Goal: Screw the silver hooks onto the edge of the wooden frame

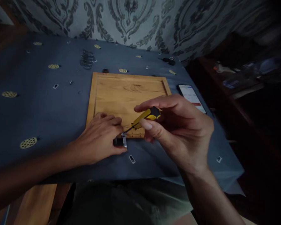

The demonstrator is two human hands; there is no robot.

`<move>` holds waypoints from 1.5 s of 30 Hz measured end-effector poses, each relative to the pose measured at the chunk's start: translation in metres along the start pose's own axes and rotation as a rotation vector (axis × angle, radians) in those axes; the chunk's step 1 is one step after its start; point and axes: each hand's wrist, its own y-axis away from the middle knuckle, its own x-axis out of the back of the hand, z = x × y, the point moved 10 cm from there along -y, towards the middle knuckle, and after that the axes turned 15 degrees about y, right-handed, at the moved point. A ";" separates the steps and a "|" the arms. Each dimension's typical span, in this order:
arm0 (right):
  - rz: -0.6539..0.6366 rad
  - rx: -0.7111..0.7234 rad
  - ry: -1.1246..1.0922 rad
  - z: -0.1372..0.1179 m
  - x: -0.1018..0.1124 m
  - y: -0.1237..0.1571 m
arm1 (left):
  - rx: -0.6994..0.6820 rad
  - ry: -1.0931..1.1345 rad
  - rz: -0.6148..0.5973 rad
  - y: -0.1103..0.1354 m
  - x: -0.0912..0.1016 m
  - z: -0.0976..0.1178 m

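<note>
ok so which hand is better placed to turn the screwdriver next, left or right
Likely the right hand: its thumb and fingers are on the yellow-and-black screwdriver, whose tip points at the metal fitting. The left hand is occupied around that fitting.

- Wooden panel [121, 100] lying on the blue-clothed table [61, 112], with its middle taken as the centre of the clock.
- Left hand [96, 140], at 7 to 8 o'clock, its fingers curled over a small metal fitting [125, 142] at the panel's near edge, thumb beneath.
- Right hand [184, 131], at 4 o'clock, holding a yellow-and-black screwdriver [140, 119] between thumb and fingers; the shaft slants toward 7 o'clock, tip at the fitting.
- Lit phone [189, 93], near 3 o'clock, partly behind the right hand.
- Dark looped pieces [87, 57], at 10 o'clock, their kind unclear.
- Small metal bits [71, 82], between 9 and 10 o'clock.
- Patterned backdrop [131, 18], at 12 o'clock.
</note>
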 end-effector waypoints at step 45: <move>0.037 -0.019 -0.120 0.004 0.003 -0.004 | -0.005 0.019 0.004 -0.001 0.002 0.001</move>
